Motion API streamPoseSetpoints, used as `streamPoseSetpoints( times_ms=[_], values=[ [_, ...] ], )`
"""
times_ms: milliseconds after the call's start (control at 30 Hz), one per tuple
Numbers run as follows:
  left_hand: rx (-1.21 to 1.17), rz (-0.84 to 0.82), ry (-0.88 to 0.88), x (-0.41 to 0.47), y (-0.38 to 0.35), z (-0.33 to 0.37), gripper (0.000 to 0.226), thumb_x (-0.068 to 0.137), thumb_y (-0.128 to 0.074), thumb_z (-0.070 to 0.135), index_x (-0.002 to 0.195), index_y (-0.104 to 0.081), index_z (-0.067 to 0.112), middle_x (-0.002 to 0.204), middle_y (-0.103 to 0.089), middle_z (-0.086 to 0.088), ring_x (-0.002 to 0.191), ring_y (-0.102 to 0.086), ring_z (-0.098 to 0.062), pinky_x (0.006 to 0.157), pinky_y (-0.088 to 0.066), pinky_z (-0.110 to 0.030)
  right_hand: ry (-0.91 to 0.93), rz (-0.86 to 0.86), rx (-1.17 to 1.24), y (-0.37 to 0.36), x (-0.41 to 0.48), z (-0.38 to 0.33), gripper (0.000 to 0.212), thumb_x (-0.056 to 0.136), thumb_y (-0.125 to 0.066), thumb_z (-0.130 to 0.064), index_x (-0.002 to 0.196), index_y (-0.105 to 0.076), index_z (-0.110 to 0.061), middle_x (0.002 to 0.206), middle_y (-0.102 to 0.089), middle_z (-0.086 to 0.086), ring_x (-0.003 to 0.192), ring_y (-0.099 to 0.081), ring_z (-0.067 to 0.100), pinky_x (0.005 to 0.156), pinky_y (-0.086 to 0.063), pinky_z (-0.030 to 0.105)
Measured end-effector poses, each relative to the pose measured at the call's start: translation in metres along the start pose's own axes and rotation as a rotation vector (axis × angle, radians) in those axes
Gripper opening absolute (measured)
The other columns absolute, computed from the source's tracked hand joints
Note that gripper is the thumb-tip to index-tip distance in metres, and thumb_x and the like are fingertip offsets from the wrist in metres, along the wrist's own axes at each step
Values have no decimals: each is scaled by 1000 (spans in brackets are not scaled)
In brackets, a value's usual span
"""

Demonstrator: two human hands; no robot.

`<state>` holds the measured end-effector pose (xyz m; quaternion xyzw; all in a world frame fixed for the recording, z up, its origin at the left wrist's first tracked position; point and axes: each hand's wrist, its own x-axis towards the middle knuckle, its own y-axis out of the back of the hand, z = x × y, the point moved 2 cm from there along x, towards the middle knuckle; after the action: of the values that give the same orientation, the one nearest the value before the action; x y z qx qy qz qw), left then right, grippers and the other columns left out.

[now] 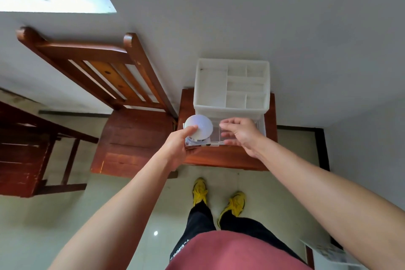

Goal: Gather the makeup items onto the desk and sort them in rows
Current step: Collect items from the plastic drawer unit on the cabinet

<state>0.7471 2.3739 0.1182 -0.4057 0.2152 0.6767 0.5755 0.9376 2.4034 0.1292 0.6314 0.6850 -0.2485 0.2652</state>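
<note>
A white plastic organiser (231,85) with several empty top compartments stands on a small wooden stool (228,160) against the wall. Its clear drawer (215,136) is pulled out toward me. My left hand (178,149) grips a round white compact (202,126) just above the drawer's left end, thumb on its lid. My right hand (243,133) hovers over the right half of the drawer, fingers spread and slightly curled, holding nothing that I can see. The drawer's contents are mostly hidden by both hands.
A wooden chair (122,120) stands left of the stool, touching it. Part of a dark wooden desk (26,151) is at the far left. My feet in yellow shoes (219,197) stand on the tiled floor before the stool. A white box (328,256) sits at the lower right.
</note>
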Motion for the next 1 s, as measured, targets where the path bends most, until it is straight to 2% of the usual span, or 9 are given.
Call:
streamPoseSetpoints(
  times_ms=[133,233,367,433,500,633,767,900,1000],
  values=[
    [38,229,-58,9,27,-3,34,83,-68,27,110,-60,7,115,-63,-15,97,-67,-29,77,-56,-36,153,505,-359,55,7,13,15,87,-68,-21,102,-68,-23,104,-69,0,90,-65,18,80,-57,39],
    [-37,286,-17,11,38,-9,40,81,-69,27,114,-58,8,113,-62,-13,100,-66,-30,76,-54,-34,39,661,-388,90,6,33,31,87,-66,-27,116,-64,-18,122,-64,4,105,-63,24,90,-52,40],
    [-236,136,101,8,29,-13,46,84,-67,22,124,-52,5,120,-60,-18,102,-66,-32,74,-59,-38,-308,537,36,91,2,55,33,95,-60,-32,116,-57,-6,106,-62,13,86,-67,29,71,-59,40],
    [-338,64,107,10,21,-8,48,85,-65,19,129,-50,4,125,-60,-21,106,-65,-33,81,-59,-44,-350,480,305,83,-1,52,25,97,-59,-26,116,-54,-9,101,-66,22,80,-69,30,58,-56,35],
    [-355,40,79,14,15,1,50,84,-66,18,130,-50,5,127,-60,-20,106,-66,-30,80,-59,-44,-312,465,427,78,2,41,17,99,-57,-21,111,-55,-9,98,-68,24,76,-68,29,58,-56,33],
    [-383,24,35,24,2,24,55,83,-67,18,133,-49,4,132,-58,-18,105,-67,-28,67,-59,-34,-282,404,581,71,10,14,7,98,-57,-14,100,-55,-8,100,-67,22,84,-70,27,66,-60,32],
    [-368,45,-10,38,-11,39,48,84,-66,17,128,-49,7,133,-56,-15,108,-65,-30,96,-51,-47,-286,403,656,70,21,0,14,97,-54,-8,109,-56,-2,104,-67,23,89,-71,30,61,-57,32],
    [-409,22,-36,47,-21,53,45,84,-66,14,126,-50,9,132,-56,-12,114,-63,-30,98,-49,-50,-295,393,689,67,26,-11,17,95,-43,4,100,-58,-3,102,-70,20,94,-71,28,72,-56,32],
    [-413,-20,-37,53,-22,58,48,82,-66,14,127,-51,9,133,-56,-12,118,-61,-28,99,-49,-51,-317,371,698,70,33,-5,29,93,-40,8,113,-57,-5,103,-72,14,91,-73,24,65,-54,32]
  ],
)
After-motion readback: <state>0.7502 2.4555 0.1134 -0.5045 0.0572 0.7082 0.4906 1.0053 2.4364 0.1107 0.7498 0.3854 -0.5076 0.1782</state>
